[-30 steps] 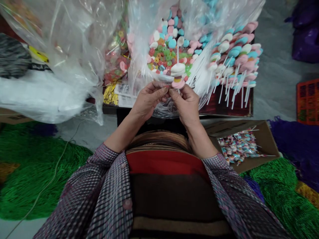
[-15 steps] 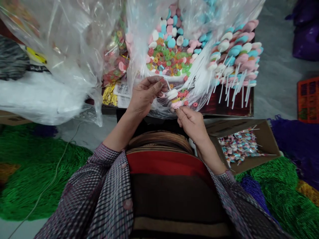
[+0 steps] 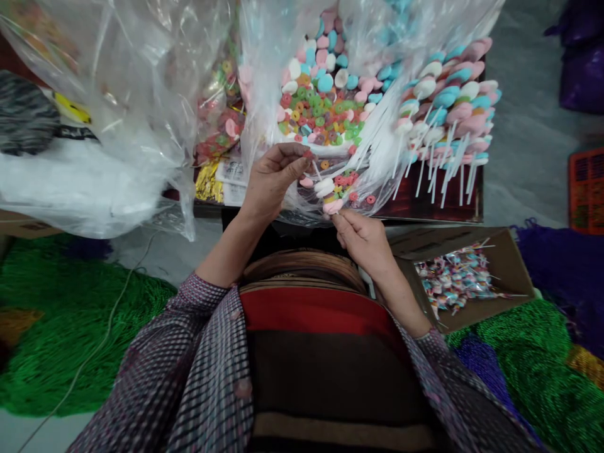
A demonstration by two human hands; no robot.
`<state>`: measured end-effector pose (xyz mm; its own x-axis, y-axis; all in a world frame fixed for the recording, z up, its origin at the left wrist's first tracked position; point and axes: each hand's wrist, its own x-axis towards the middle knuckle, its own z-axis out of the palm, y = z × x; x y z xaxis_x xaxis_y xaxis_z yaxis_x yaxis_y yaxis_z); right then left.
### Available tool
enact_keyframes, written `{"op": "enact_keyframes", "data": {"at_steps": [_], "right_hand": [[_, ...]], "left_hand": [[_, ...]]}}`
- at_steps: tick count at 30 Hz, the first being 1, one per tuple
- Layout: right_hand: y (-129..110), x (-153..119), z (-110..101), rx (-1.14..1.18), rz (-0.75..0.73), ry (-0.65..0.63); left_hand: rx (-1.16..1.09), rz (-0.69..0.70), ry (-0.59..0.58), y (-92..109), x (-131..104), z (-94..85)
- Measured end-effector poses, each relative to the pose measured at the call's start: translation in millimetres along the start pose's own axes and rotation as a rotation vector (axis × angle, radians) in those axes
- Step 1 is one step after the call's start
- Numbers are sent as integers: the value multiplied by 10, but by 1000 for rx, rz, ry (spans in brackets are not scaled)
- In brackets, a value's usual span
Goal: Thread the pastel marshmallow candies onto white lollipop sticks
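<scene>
A white stick threaded with candy (image 3: 324, 187), a white marshmallow and a pink one with something yellow between, runs slantwise between my hands. My right hand (image 3: 363, 236) is closed around its near end, just below the pink marshmallow. At the far tip, the thumb and fingers of my left hand (image 3: 278, 176) pinch a small red gummy ring (image 3: 308, 153). Beneath and beyond lies a clear plastic bag holding gummy rings (image 3: 321, 116) in several colours and pink, white and blue marshmallows (image 3: 324, 82). Loose white sticks (image 3: 377, 135) fan out to the right of it.
Finished marshmallow sticks (image 3: 446, 104) are piled at the table's right end. Below stands a cardboard box (image 3: 512, 261) with wrapped candy sticks (image 3: 457, 277). Plastic bags (image 3: 141, 82) cover the left side. Green cord bundles (image 3: 61, 327) lie on the floor, and an orange crate (image 3: 587, 189) stands at right.
My right hand and the candy stick have shifted slightly toward my body. The left hand keeps its pinch on the red gummy ring at almost the same spot.
</scene>
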<state>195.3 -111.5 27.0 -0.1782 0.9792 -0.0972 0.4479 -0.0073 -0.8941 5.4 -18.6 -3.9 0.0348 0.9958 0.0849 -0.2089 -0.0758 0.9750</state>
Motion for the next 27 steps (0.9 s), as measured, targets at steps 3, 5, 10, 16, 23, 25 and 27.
{"op": "enact_keyframes", "data": {"at_steps": [3, 5, 10, 16, 23, 25, 27], "right_hand": [[-23, -8, -9, 17, 5, -21], [-31, -12, -14, 17, 8, -13], [-23, -15, -13, 32, 28, -11], [36, 29, -50, 36, -5, 13], [60, 118, -1, 86, 20, 40], [61, 149, 39, 124, 29, 38], [76, 179, 58, 213, 33, 50]], "left_hand": [[1, 47, -13, -21, 7, -18], [-2, 61, -28, -39, 6, -24], [31, -12, -63, 8, -37, 3], [-15, -216, -99, 172, -81, 50], [-12, -298, -164, 99, -131, 136], [2, -278, -178, 114, -146, 152], [-7, -235, -183, 168, -138, 125]]}}
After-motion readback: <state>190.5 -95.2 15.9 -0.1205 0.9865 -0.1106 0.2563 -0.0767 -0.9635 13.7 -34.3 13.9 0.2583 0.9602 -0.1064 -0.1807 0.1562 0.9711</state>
